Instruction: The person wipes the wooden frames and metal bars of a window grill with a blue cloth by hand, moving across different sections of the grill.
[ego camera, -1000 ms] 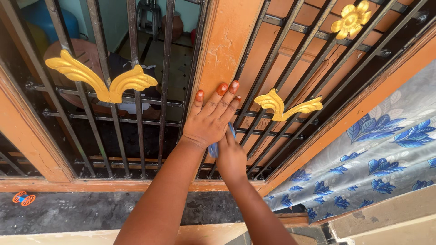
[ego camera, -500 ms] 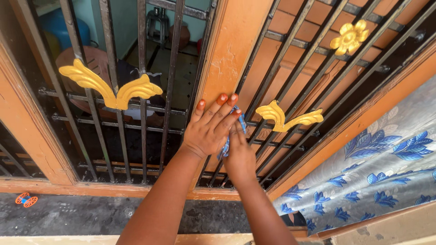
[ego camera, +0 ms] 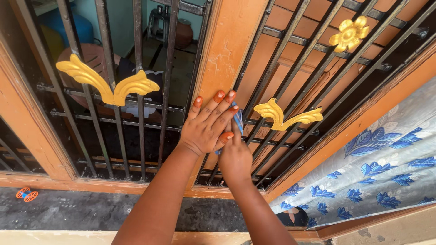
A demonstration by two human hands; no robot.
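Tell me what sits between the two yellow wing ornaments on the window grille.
Head view: the orange wooden post, with the left hand flat against it.

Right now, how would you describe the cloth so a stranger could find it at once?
Find the orange wooden post between the two barred window grilles. Low on it, two hands overlap; the blue cloth peeks out between the left hand and the right hand. It is the only blue item on the post.
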